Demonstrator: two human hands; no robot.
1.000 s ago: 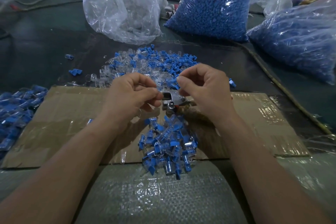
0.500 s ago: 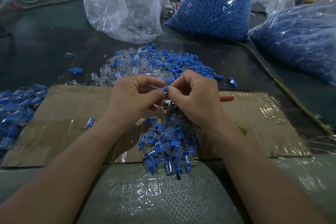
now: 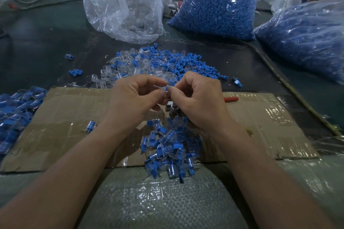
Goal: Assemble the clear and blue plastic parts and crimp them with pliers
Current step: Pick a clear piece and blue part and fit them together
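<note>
The small blue plastic part is held up between the two hands, above the far edge of the flat brown cardboard sheet. The right hand pinches it at thumb and forefinger. The left hand meets it tip to tip, its grip pinching a small clear plastic part that I can barely make out. On both hands the other fingers are curled under, and the forearms reach in from the near side.

Under the hands lies one pair of red-handled metal pliers, mostly hidden. Just nearer, one heap of joined clear-and-blue pieces straddles the cardboard's near edge, and a second heap lies far left. Beyond the hands, one loose pile of clear and blue parts spreads over the dark worktop. Three plastic bags stand behind it: one clear bag and two bags of blue parts.
</note>
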